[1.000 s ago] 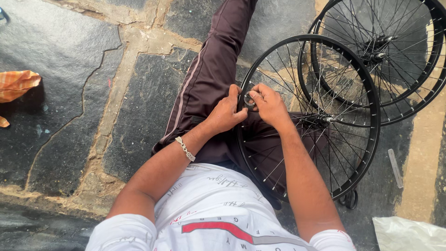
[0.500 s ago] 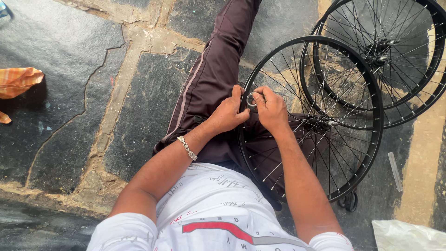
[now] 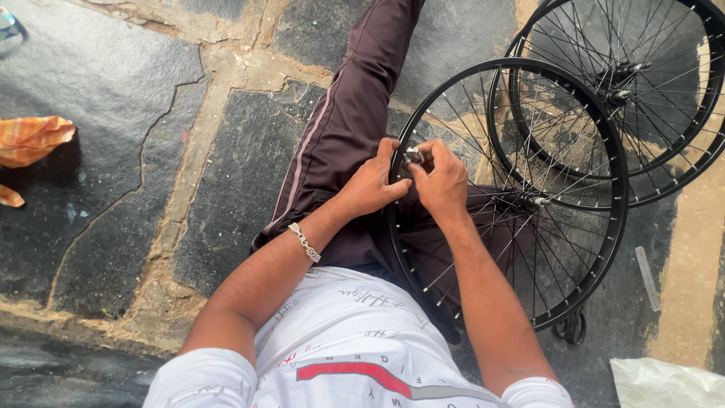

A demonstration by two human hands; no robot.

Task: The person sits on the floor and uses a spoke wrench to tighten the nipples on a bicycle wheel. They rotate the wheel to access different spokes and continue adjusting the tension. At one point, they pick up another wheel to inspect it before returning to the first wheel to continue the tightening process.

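**spokehead:** So what's going on here? Person's sitting on the stone floor (image 3: 128,189), and a black bicycle wheel (image 3: 604,249) is leaning across their lap, rim up against the dark trousers (image 3: 340,143).

**rimjob_no:** Yeah, both hands are meeting right at the rim's near edge. The left hand (image 3: 370,185) is curling its fingers around the rim, and the right hand (image 3: 442,181) is pinching a small metal tool (image 3: 412,156) between thumb and fingers, both closed tight.

**spokehead:** A second wheel (image 3: 680,98) is lying just behind, overlapping the first.

**rimjob_no:** Plus an orange cloth (image 3: 30,140) is sitting well off to the left.
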